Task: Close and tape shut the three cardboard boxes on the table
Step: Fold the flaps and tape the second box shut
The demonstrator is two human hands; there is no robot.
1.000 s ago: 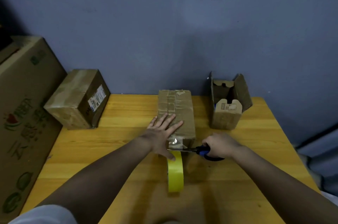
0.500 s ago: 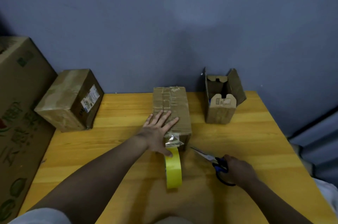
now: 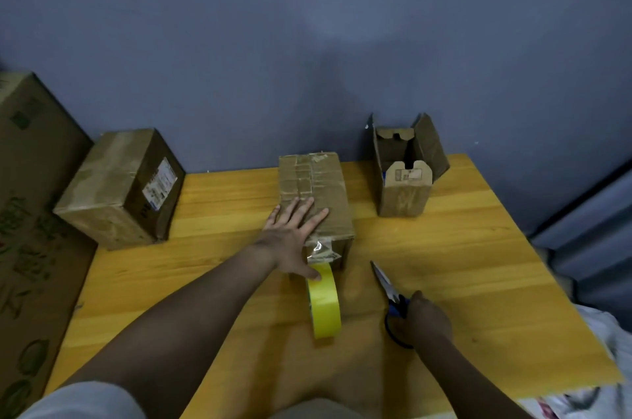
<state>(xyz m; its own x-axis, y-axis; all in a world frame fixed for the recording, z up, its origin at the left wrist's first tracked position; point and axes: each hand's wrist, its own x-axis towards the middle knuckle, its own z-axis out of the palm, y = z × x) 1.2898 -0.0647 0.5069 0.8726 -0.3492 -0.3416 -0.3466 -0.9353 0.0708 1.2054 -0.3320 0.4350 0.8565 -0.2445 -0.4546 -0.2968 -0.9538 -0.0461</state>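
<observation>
On the yellow wooden worktop (image 3: 444, 264) the closed, tape-patched brown cardboard box (image 3: 316, 193) lies with its long axis running from the person toward the blue wall. The left hand (image 3: 294, 237) lies flat on its near end, fingers straight, thumb touching the upright yellow tape roll (image 3: 325, 302) just in front. The right hand (image 3: 425, 323) grips blue-handled scissors (image 3: 390, 292), blades pointing toward the box. An open small cardboard box (image 3: 405, 175) stands at the right, and a taped box (image 3: 119, 186) sits at the left edge.

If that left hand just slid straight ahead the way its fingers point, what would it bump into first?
Probably nothing solid soon: the left hand lies flat on the middle box, fingers pointing along its taped top toward the wall. It would likely slide off the far edge; depth is unclear.
</observation>
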